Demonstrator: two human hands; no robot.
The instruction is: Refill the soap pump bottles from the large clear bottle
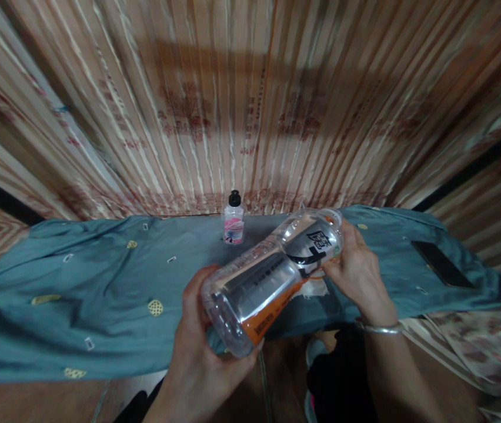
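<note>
Between my two hands I hold a large clear plastic bottle [272, 276] with an orange and silver label, tilted so its neck end points up to the right. My left hand [206, 341] grips the bottle's base from below and the left. Around the neck end closes my right hand [356, 264], with a silver bangle [378, 327] on the wrist. Whether the bottle has a cap on cannot be made out. Behind it, a small bottle [233, 223] with a black cap and a pink label stands upright on the cloth.
A teal patterned cloth [113, 282] covers the narrow table. At its right lies a dark flat phone-like slab [442, 264]. Something whitish [314, 288] is partly hidden under the large bottle. A pleated curtain [233, 106] hangs right behind the table.
</note>
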